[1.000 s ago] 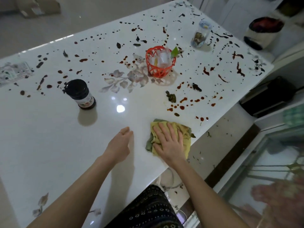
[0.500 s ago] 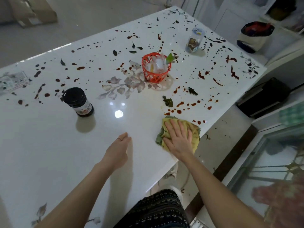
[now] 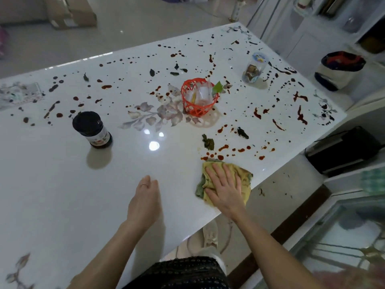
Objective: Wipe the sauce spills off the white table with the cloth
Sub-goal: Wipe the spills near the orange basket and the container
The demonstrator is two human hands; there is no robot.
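A glossy white table (image 3: 52, 195) is seen from above, speckled with dark red sauce spills (image 3: 224, 148) over its far and right parts.

At the left stands a dark jar (image 3: 91, 129) with a black lid, upright, with drops of sauce behind it.

Nearer the viewer, the person's left hand (image 3: 144, 202) lies low over bare tabletop. Its fingers (image 3: 145, 182) are straight and held together, pointing away, with a thin ring on one of them. It holds nothing; whether it presses on the surface cannot be told.

At the table's centre is a printed grey flower pattern, and just right of it an orange plastic basket (image 3: 199, 98) holding clear cups.

Further right, near the table's right edge, lies the crumpled yellow-green cloth (image 3: 243, 176). The right hand (image 3: 226, 189) rests flat on top of it, palm down. Its fingers (image 3: 220, 174) are straight and slightly fanned, pressing on the cloth rather than curling round it. The cloth's far edge sits just short of a row of red drops, and a dark leaf scrap (image 3: 208, 141) lies just beyond them. The cloth's right corner reaches the table's edge.

Toward the far right corner, a clear jar (image 3: 255, 68) with brown contents stands among streaks of sauce. Beyond the table, a black box (image 3: 343, 150) sits low beside it.
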